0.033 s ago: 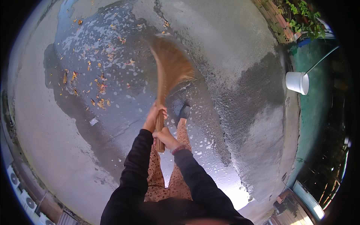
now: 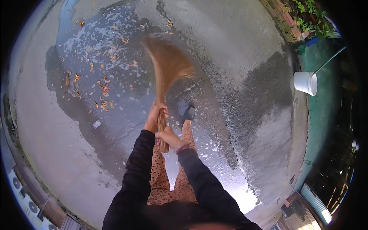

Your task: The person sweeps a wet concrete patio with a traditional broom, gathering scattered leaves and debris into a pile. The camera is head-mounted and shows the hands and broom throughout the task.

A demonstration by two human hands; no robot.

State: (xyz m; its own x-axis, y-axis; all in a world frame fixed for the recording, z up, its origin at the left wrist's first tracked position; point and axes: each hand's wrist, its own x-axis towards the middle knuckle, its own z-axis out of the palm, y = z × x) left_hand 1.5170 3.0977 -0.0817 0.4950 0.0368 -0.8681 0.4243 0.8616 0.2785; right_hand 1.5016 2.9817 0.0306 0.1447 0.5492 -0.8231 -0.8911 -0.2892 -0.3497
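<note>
A straw-coloured broom (image 2: 165, 63) reaches away from me over wet, foamy concrete, its fan-shaped bristles smeared by motion. My left hand (image 2: 155, 114) is wrapped round the upper part of its bundled handle, just below the bristles. Closer to my body, my right hand (image 2: 170, 138) grips the handle near its butt end, a reddish bracelet at the wrist. Scattered dry leaves (image 2: 104, 90) lie on the wet patch left of the broom, with suds around them.
A white bucket (image 2: 305, 83) with a thin stick leaning from it stands at the right, beside a green surface (image 2: 318, 103). Bricks (image 2: 285, 21) and a leafy plant (image 2: 312, 17) are at the far right. A small pale scrap (image 2: 97, 124) lies left of my feet.
The broom's bristles have swung a little to the left, and the handle has tilted with them. Both hands keep their hold and have shifted slightly.
</note>
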